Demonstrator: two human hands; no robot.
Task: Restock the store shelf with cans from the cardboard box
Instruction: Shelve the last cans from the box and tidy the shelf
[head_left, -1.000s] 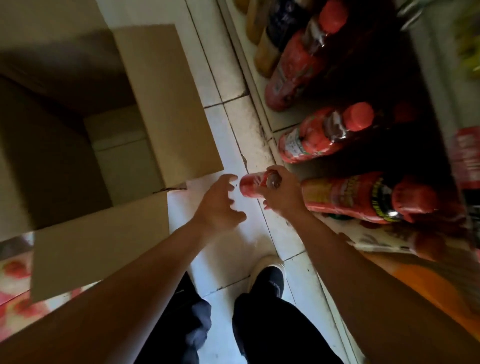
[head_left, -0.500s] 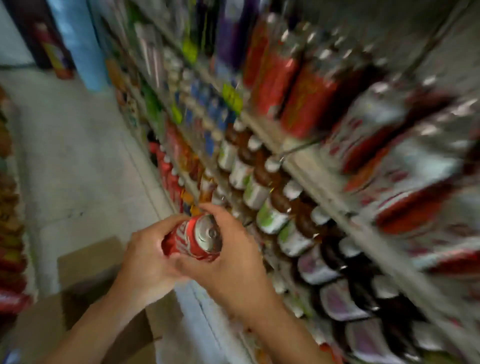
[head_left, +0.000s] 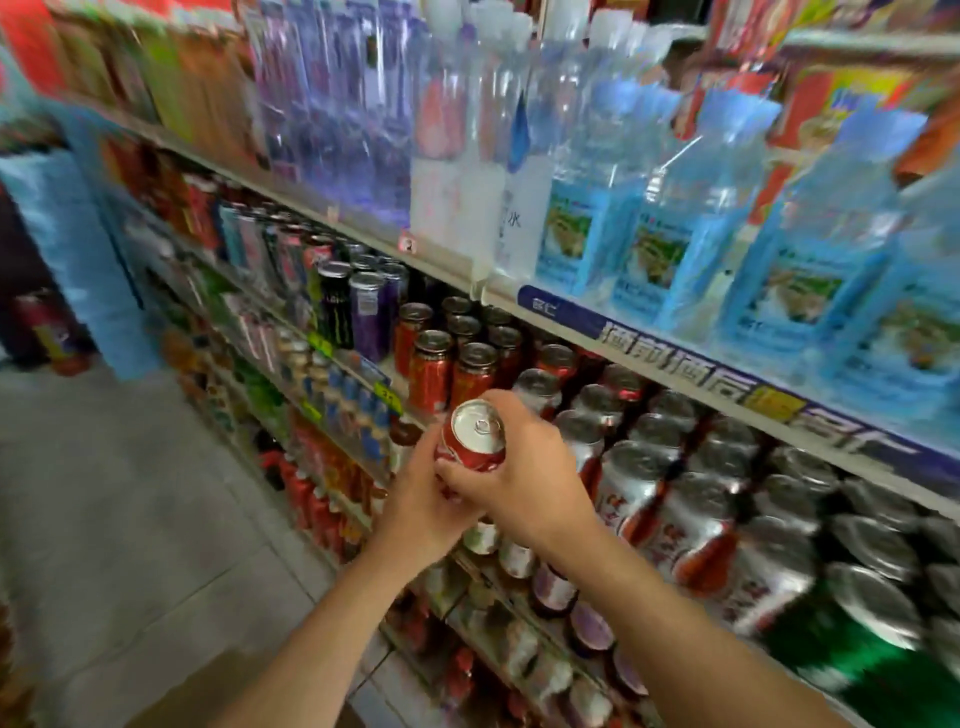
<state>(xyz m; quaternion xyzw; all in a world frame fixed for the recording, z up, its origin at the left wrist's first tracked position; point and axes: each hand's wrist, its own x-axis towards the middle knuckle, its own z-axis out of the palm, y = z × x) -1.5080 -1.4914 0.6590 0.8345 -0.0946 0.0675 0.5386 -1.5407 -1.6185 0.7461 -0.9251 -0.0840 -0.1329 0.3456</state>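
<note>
Both hands hold one red can (head_left: 474, 441) upright, its silver top with pull tab facing me. My right hand (head_left: 524, 478) wraps its right side and my left hand (head_left: 421, 499) cups it from below left. The can hovers just in front of the can shelf (head_left: 675, 371), close to rows of red cans (head_left: 447, 364) and red-and-white cans (head_left: 639, 488). A brown corner of the cardboard box (head_left: 208, 691) shows at the bottom edge, partly behind my left forearm.
Water bottles (head_left: 665, 218) fill the shelf above the cans. Tall black and purple cans (head_left: 353, 312) stand left of the red ones. Lower shelves hold small bottles (head_left: 550, 587). The grey tiled aisle floor (head_left: 130, 493) runs along the left.
The view swung up from the floor and the box to the shelves. My left hand joined the right on the can, and both raised it to the can shelf.
</note>
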